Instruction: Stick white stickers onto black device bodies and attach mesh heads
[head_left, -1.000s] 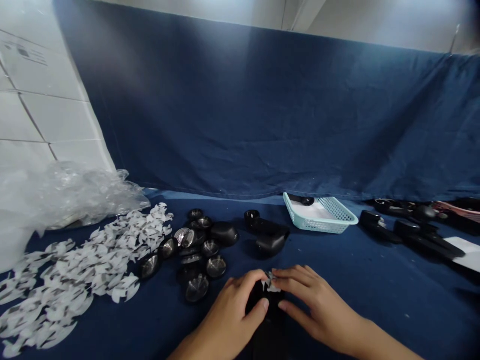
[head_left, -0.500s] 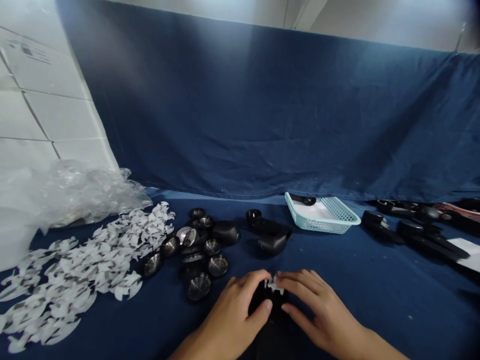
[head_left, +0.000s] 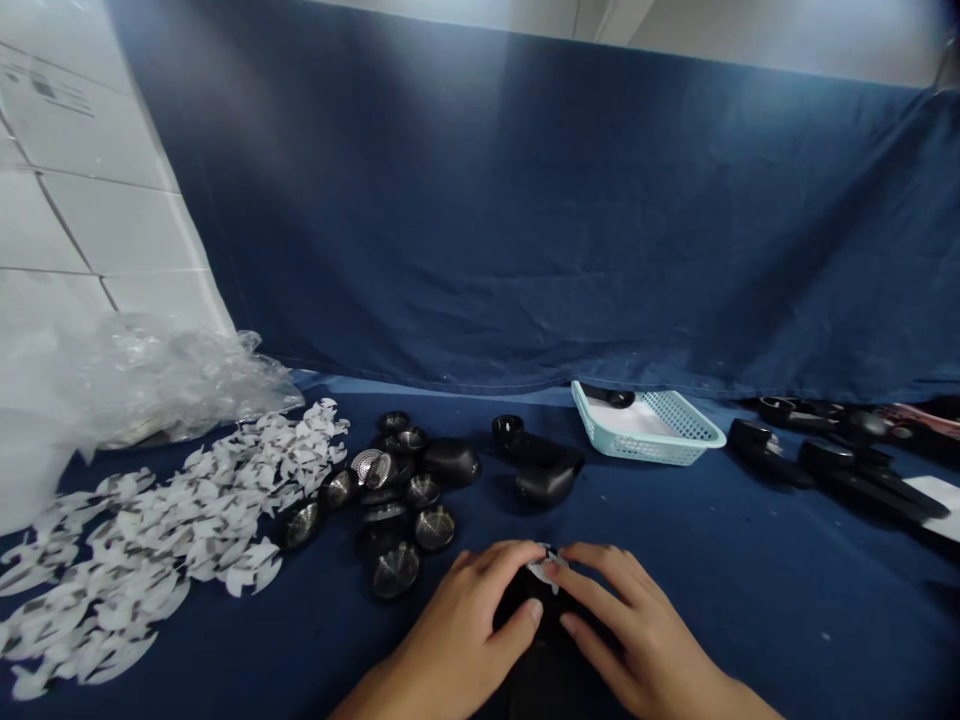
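Head view: the left hand (head_left: 457, 622) and the right hand (head_left: 641, 622) close in from either side on a black moulded piece (head_left: 536, 610), whose exact shape is mostly hidden by the fingers. The grip is narrow. The left fingers curve over the top of the piece with the thumb against its near side, while the right fingers lie across its other side, their tips meeting the left fingers at a white film scrap (head_left: 546, 566) on its upper edge. Whether the right fingertips pinch that scrap or only touch it is too small to tell.

Just beyond the left hand lies a loose cluster of dark round cups with shiny metal insides (head_left: 397, 505). Farther left spreads a drift of white film scraps (head_left: 150, 550), with a crumpled clear plastic bag (head_left: 157, 380) behind it. Straight ahead of the grip, well clear of the fingers, sit black moulded parts (head_left: 541, 470). Beyond them and to the right stands a pale teal plastic basket (head_left: 649, 430), and black handled parts (head_left: 836, 470) lie farther right on the navy cloth (head_left: 712, 610).
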